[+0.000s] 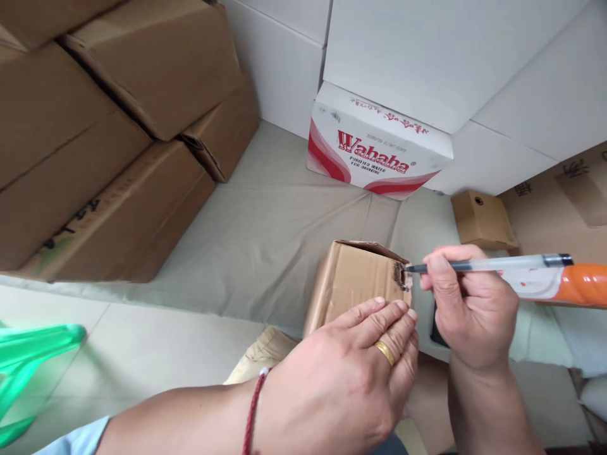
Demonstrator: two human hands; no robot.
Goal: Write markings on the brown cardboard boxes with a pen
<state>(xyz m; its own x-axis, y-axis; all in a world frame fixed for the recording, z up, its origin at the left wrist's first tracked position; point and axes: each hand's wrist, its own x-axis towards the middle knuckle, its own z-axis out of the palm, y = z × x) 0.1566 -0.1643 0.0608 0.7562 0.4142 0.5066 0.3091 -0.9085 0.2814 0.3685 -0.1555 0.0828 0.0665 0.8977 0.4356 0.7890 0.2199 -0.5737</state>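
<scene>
A small brown cardboard box (pixel 355 278) sits tilted in front of me, its far flap slightly raised. My left hand (pixel 360 366), wearing a gold ring and a red cord bracelet, lies with fingers flat and together across the near part of the box top. Pinched in my right hand (pixel 467 309) is a pen (pixel 516 263) with a clear barrel and dark tip. That tip touches or nearly touches a dark, ragged hole (pixel 401 275) at the box's right edge. Where the box's lower part meets its support is hidden by my left hand.
Stacked large brown cartons (pixel 156 69) fill the left side. Against the white wall stands a white and red Wahaha water carton (pixel 379 145). A small brown box (pixel 484 218) and an orange-and-white object (pixel 583 284) are at right. Something bright green (pixel 38 354) shows lower left.
</scene>
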